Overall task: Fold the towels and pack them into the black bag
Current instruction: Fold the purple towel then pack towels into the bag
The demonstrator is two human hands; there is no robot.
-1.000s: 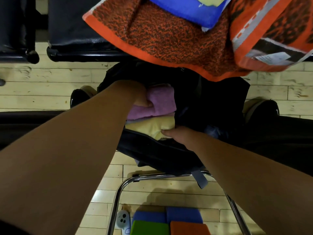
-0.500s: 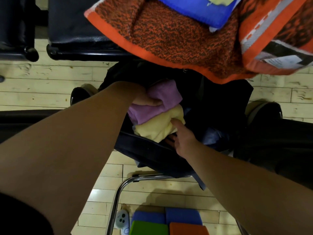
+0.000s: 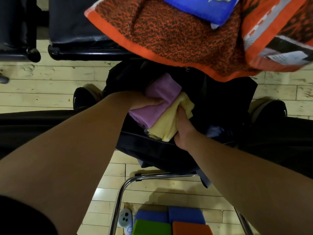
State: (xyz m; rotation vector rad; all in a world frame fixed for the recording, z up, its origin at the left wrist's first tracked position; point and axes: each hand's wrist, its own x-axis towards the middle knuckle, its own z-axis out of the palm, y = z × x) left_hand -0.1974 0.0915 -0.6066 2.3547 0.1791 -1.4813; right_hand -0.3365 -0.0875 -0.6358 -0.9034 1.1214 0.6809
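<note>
Pushing a folded purple towel (image 3: 162, 92) and a folded yellow towel (image 3: 169, 122), pressed one against the other, into the open mouth of the black bag (image 3: 152, 150) — both sitting only partly inside, bulging above the near rim. Clamping the purple one with the left grip (image 3: 145, 103), thumb lying across the top of the fold. Digging the right grip (image 3: 183, 131) into the yellow one, fingers curling into its loose edge.

Risking, on this reading, an unfolding of the yellow towel: already bunching at the far corner, and likely pulling open if dragged by that edge rather than pressed down flat. Risking also a slide of the purple fold off the yellow one when driving down just one side, with no firm wall bracing the soft bag.

Possibly sagging or tipping as well, the bag appearing to hang between the legs rather than resting on any tabletop, and so spilling towards the wooden floor (image 3: 42, 82).

Waiting just beyond, draping off the black seat (image 3: 72, 31) and overhanging the far edge of the bag: a large orange towel (image 3: 177, 39) carrying a blue towel (image 3: 211, 7) — likely slipping down over the opening if nudged. Perhaps leaving too little room for such bulk; not managing to tell the bag's depth from here.
</note>
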